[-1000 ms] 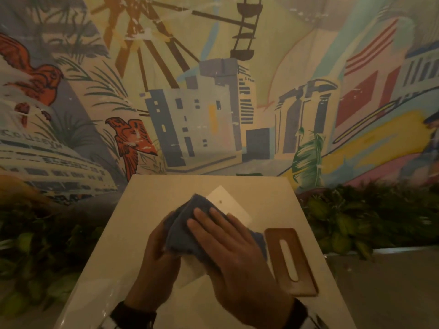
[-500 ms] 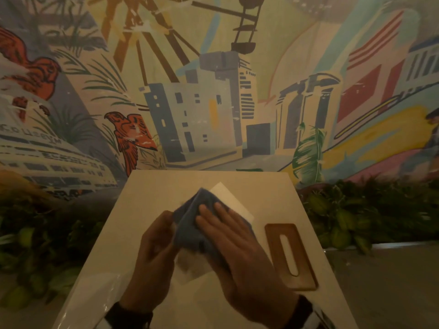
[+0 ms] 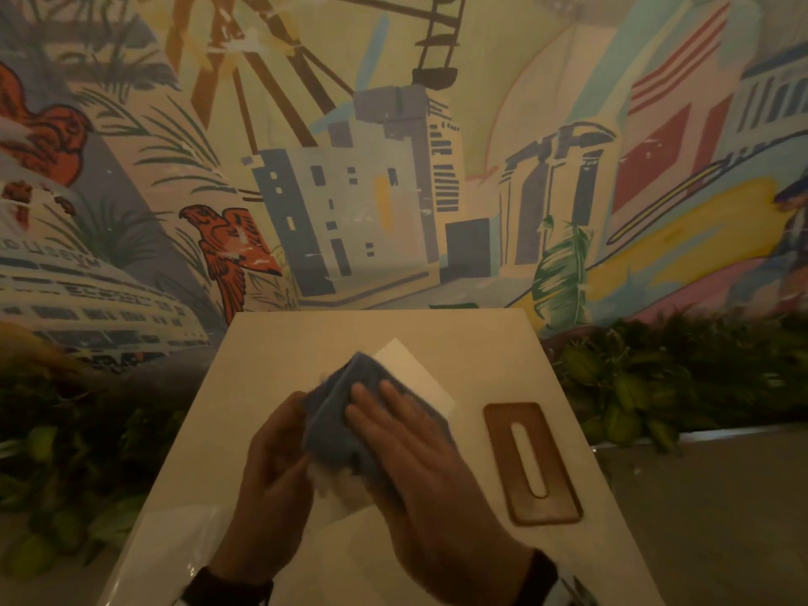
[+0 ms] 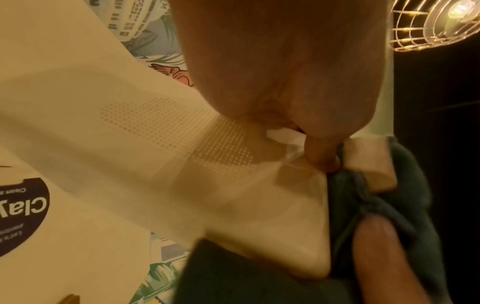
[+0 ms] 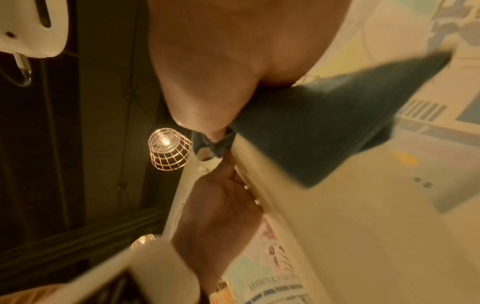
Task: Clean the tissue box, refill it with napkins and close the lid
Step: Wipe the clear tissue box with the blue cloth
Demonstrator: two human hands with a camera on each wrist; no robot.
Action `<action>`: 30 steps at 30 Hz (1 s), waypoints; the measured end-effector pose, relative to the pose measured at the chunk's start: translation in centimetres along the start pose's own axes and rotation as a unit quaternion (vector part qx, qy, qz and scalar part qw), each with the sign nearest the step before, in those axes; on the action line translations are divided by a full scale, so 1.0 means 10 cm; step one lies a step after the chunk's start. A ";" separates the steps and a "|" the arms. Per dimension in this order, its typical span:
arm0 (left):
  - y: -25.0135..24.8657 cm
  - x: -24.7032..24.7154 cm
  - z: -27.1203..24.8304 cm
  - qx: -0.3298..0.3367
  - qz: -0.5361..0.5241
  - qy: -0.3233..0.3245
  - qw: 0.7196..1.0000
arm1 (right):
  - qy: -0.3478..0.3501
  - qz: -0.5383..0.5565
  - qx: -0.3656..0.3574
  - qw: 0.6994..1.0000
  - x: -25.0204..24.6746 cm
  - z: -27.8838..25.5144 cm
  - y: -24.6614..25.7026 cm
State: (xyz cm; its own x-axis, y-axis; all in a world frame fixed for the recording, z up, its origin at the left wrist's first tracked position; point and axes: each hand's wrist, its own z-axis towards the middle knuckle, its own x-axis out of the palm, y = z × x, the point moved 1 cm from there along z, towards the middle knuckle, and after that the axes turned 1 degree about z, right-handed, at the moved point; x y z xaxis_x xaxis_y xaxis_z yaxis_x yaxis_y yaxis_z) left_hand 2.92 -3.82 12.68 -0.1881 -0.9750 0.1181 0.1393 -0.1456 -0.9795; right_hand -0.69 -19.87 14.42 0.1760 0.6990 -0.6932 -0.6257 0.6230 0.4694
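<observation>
Since a second ago, the right hand [image 3: 419, 457] has slid the blue cloth [image 3: 336, 413] a little toward the far edge of the table [image 3: 481, 343], so less of the white tissue box [image 3: 415, 378] shows beyond it. Seen from the head camera, the right hand lies flat on the cloth with fingers straight and slightly spread, pressing it onto the box. The left hand [image 3: 275, 465] holds the box from its left side, fingers curled against it; the left wrist view shows a thumb [image 4: 322, 156] pinching the box's upper edge next to the cloth [image 4: 384, 216]. The box sits tilted near the middle of the table, its far corner pointing toward the far edge. A brown wooden lid [image 3: 531, 461] with a long slot lies flat near the right edge, just beside the right hand and apart from the box. A clear plastic wrapper [image 3: 175, 557] lies at the near left corner. A painted mural [image 3: 371, 190] of buildings and red birds fills the wall behind, with green plants [image 3: 656, 387] on either side of the table. A wire-caged lamp [image 5: 167, 152] glows overhead in the right wrist view.
</observation>
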 end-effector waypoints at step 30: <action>-0.10 0.11 0.13 0.055 0.017 0.022 0.998 | -0.040 0.023 0.116 0.992 0.00 0.12 -0.29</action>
State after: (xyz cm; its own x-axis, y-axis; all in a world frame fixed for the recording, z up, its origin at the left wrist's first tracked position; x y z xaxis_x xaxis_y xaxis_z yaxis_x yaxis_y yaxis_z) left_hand 3.88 -4.96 14.04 -0.2231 -0.9718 0.0761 0.2516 -0.1328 -0.9587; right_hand 2.04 -21.24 13.76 0.2172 0.7486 -0.6265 -0.4444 0.6472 0.6194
